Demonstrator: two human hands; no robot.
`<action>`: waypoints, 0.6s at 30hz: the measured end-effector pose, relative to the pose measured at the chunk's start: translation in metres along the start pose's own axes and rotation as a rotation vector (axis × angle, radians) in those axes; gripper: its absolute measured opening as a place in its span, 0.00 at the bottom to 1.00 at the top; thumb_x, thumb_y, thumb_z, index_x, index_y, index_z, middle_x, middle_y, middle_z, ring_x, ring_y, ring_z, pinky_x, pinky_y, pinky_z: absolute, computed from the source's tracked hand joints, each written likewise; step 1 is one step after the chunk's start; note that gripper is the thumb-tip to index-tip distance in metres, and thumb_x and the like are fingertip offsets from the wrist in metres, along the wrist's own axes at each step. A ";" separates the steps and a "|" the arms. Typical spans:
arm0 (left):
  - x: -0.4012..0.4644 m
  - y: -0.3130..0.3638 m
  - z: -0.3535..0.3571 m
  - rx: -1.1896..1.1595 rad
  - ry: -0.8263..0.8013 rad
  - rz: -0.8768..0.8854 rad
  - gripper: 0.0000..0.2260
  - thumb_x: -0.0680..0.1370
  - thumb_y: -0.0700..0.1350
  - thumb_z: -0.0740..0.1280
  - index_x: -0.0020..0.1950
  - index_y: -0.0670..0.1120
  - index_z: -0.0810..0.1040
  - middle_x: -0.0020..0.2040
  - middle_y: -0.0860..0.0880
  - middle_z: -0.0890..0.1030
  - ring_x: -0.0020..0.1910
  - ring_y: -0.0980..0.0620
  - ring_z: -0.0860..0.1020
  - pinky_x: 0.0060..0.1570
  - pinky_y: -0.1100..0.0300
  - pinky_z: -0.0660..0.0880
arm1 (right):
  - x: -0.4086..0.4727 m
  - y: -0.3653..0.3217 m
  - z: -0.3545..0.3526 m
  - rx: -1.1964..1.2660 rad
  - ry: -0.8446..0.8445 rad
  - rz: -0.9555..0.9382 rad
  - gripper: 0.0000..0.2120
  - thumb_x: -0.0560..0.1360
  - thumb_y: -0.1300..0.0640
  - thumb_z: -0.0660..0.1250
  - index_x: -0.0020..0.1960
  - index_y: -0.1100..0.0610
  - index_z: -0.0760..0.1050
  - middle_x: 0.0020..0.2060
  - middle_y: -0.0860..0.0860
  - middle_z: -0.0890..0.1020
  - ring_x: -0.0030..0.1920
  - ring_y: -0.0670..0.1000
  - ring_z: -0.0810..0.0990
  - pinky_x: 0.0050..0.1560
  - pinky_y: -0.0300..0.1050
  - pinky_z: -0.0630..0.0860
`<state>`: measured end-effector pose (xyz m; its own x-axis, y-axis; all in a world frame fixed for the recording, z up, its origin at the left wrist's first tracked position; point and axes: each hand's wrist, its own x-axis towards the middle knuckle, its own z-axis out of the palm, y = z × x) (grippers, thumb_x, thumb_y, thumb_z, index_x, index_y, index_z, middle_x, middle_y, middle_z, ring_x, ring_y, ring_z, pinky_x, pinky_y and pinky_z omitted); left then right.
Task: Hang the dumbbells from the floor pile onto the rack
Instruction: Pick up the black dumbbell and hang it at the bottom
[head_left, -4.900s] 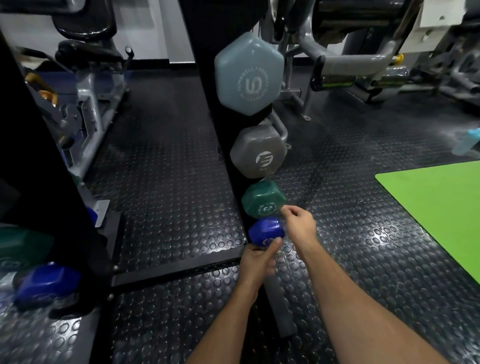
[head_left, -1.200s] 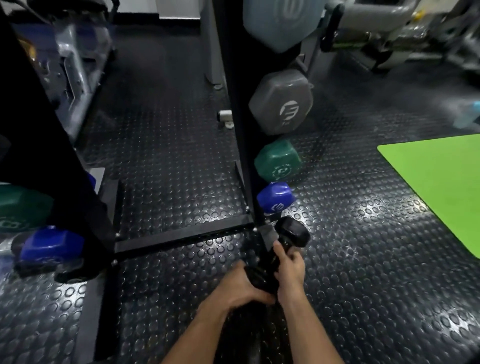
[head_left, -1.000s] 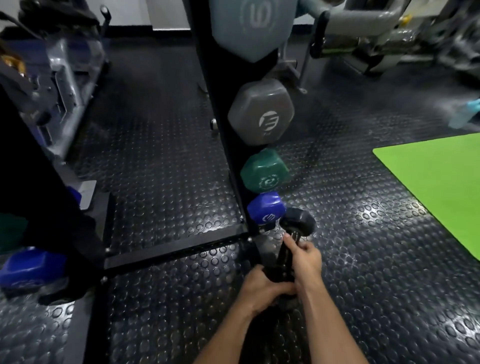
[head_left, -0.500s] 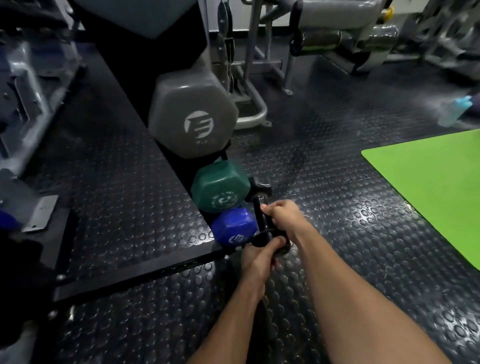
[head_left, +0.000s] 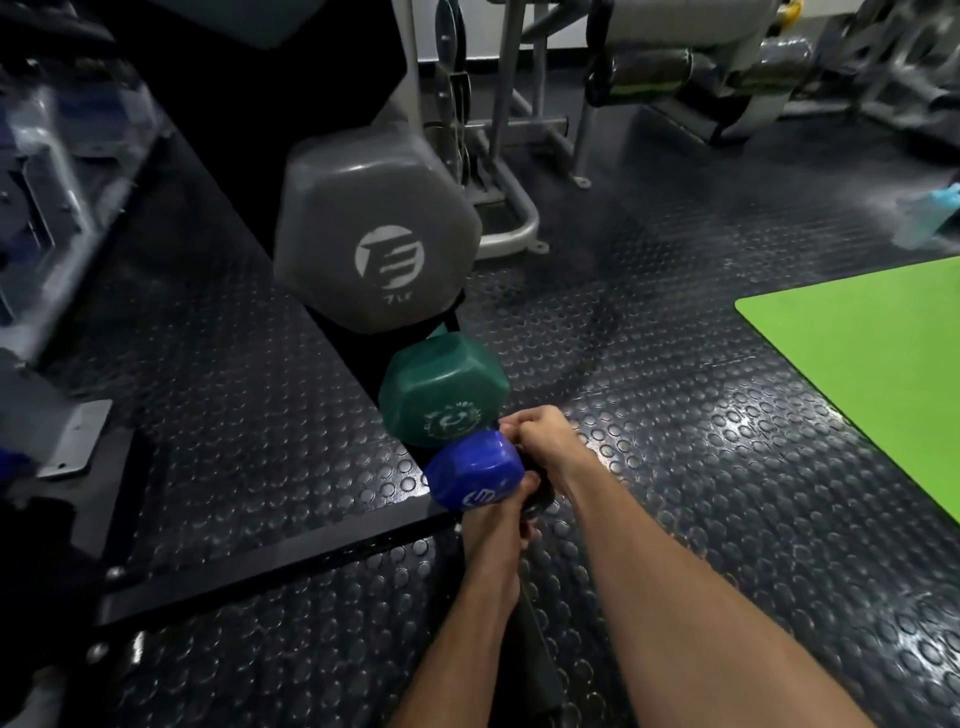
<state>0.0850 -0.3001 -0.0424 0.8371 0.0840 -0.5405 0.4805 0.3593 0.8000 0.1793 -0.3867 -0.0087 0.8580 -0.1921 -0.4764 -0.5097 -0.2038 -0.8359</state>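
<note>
Head view: grey dumbbell (head_left: 376, 228), green dumbbell (head_left: 441, 397) and blue dumbbell (head_left: 475, 470) already hang on the rack (head_left: 332, 322); both right hand (head_left: 545, 441) and left hand (head_left: 501, 519) curl round a black dumbbell (head_left: 537, 501) at the rack's base, not yet hung.

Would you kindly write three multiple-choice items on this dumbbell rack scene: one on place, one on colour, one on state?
1. Where is the green dumbbell on the rack?
A. Above the grey one
B. Between grey and blue
C. On the floor

2. What colour is the mat?
A. Bright green
B. Red
C. Blue

3. What are both hands doing?
A. Hanging open
B. Lying flat on the mat
C. Gripping a black dumbbell

Key: 1 B, it sits under the grey dumbbell and above the blue dumbbell. 2 A, plainly green. 3 C, the left hand and right hand curl round the black dumbbell.
</note>
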 end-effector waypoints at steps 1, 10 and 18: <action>0.000 0.000 -0.001 -0.015 -0.006 -0.006 0.08 0.74 0.46 0.75 0.51 0.45 0.85 0.38 0.43 0.86 0.33 0.48 0.77 0.30 0.58 0.71 | 0.000 -0.001 0.001 -0.008 -0.003 0.005 0.08 0.76 0.66 0.68 0.49 0.61 0.86 0.46 0.57 0.88 0.48 0.54 0.86 0.57 0.53 0.84; -0.002 0.001 -0.013 -0.145 -0.097 -0.111 0.11 0.77 0.45 0.74 0.54 0.38 0.84 0.42 0.38 0.84 0.33 0.48 0.76 0.32 0.57 0.70 | -0.009 0.000 0.000 0.074 -0.031 0.047 0.07 0.76 0.70 0.70 0.52 0.65 0.84 0.49 0.66 0.86 0.42 0.56 0.83 0.49 0.53 0.85; -0.008 -0.001 -0.036 -0.319 -0.373 -0.195 0.16 0.84 0.49 0.63 0.63 0.41 0.82 0.62 0.36 0.82 0.57 0.39 0.81 0.63 0.44 0.77 | -0.020 -0.003 -0.001 0.050 -0.096 0.075 0.10 0.76 0.73 0.69 0.52 0.63 0.85 0.40 0.56 0.87 0.33 0.48 0.85 0.30 0.36 0.79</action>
<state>0.0683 -0.2676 -0.0483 0.8042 -0.3285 -0.4954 0.5819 0.6052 0.5433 0.1637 -0.3834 0.0040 0.8207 -0.1119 -0.5602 -0.5712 -0.1440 -0.8081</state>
